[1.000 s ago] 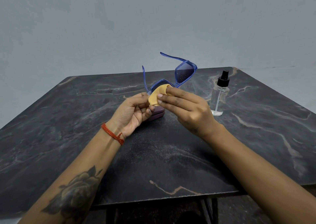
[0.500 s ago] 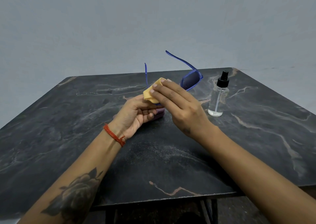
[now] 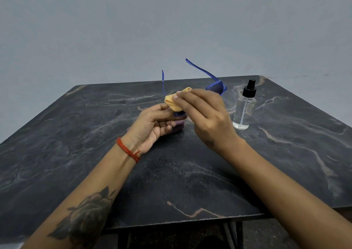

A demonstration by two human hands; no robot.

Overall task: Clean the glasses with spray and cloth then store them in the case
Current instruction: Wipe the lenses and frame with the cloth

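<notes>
Blue-framed glasses (image 3: 215, 86) with dark lenses are held above the table, both temples open and pointing up and away. My left hand (image 3: 152, 123) grips the frame from below at its left lens. My right hand (image 3: 205, 115) presses a folded yellow cloth (image 3: 172, 101) onto that left lens, which the cloth and fingers hide. A purple case (image 3: 178, 127) lies on the table right behind my left hand, mostly covered by it. A clear spray bottle (image 3: 243, 108) with a black pump top stands upright to the right of my right hand.
The dark marble table (image 3: 76, 144) has its front edge near me and metal legs below. A plain grey wall rises behind it.
The glasses have tilted so the right lens faces further away and the temples swing up. My right hand has slid the cloth up and leftward over the left lens.
</notes>
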